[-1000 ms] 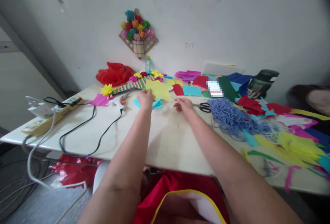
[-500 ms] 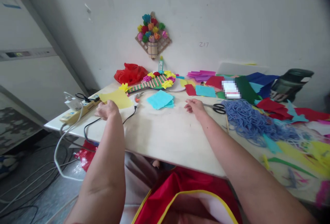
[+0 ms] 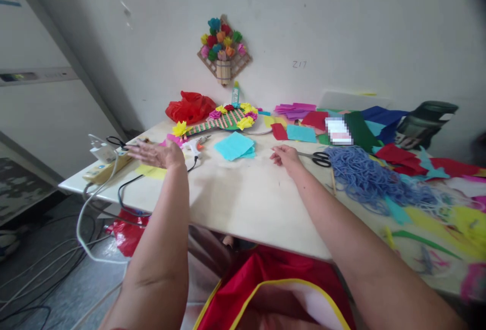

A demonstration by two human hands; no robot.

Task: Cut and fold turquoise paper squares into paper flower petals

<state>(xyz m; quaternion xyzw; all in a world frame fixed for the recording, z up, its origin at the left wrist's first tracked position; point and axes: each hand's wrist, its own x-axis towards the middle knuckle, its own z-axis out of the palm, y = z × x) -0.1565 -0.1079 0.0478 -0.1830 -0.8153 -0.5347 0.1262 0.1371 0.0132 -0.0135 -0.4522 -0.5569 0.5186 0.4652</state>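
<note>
My left hand (image 3: 157,154) is open with its fingers stretched out toward the power strip. Beneath it, part of a yellow paper sheet (image 3: 152,171) lies on the table. Just right of that hand are a glue gun (image 3: 194,146) with a black cord and some pink paper (image 3: 169,140). My right hand (image 3: 285,156) rests over the table with fingers curled and pinched together; whatever they may hold is too small to make out. Black-handled scissors (image 3: 321,159) lie right beside it. Between the hands, farther back, sits a small stack of light-blue paper squares (image 3: 234,146).
A power strip (image 3: 99,172) with plugs and cables lies at the left edge. Behind stands a flower-decorated craft piece (image 3: 224,121) near a red plastic bag (image 3: 190,107). To the right are tangled blue yarn (image 3: 364,178), paper scraps and a dark bottle (image 3: 423,125).
My left hand has let go of the yellow sheet and opened, its fingers now spread. The sheet lies lower and closer, uncovering the glue gun and pink paper. My right hand stays put.
</note>
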